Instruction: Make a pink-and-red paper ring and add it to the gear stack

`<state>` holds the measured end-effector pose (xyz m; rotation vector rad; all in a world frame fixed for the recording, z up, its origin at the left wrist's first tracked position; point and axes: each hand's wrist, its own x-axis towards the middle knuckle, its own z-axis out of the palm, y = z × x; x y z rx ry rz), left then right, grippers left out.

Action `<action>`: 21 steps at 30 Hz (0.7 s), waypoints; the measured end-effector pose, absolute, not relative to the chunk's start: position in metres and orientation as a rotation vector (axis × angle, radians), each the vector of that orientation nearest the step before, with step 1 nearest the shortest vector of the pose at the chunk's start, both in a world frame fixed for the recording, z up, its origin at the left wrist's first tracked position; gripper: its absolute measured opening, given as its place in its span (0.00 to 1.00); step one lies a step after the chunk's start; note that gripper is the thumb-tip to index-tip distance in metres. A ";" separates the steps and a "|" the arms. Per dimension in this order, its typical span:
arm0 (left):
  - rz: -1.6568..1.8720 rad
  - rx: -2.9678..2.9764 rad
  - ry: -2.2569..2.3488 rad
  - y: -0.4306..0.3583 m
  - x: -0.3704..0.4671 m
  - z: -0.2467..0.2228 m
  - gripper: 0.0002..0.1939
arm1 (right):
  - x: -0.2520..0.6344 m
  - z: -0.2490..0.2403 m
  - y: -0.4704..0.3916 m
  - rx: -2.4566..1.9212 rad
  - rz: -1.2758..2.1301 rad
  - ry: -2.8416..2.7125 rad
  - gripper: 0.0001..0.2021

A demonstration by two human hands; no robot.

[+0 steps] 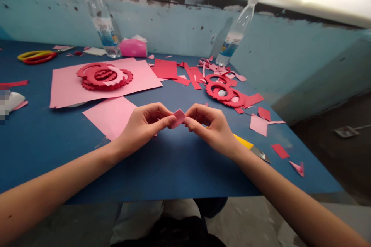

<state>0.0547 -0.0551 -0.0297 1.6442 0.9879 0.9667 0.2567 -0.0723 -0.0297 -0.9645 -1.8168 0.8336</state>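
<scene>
Between my two hands is a small folded piece of pink paper [179, 118], held just above the table near its front middle. The thumb and fingertips of my left hand [152, 119] pinch its left edge. On the opposite side, my right hand [207, 121] pinches the right corner between thumb and forefinger. Beneath my left wrist lies a square sheet of pink paper [108, 114]. A yellow-handled tool [243, 141] with a metal end lies partly hidden under my right wrist.
Red paper rings [100, 77] rest on large pink sheets [66, 88]; more red rings [223, 90] lie right, near paper scraps [222, 69]. Two plastic bottles [104, 27] stand by the wall. Scissors [37, 57] and a pink tissue pack [133, 48] are at the back left.
</scene>
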 end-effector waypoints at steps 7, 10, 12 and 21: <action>0.989 1.709 0.973 -0.057 0.055 -0.025 0.11 | 0.259 -0.030 -0.071 -0.983 0.868 -1.790 0.09; 0.994 1.730 0.930 -0.057 0.056 -0.025 0.10 | 0.259 -0.030 -0.071 -0.947 0.914 -1.760 0.10; 1.000 1.744 0.893 -0.057 0.056 -0.025 0.09 | 0.258 -0.030 -0.070 -0.919 0.943 -1.736 0.11; 1.003 1.658 0.926 -0.053 0.051 -0.029 0.11 | 0.265 -0.029 -0.066 -0.948 0.930 -1.662 0.12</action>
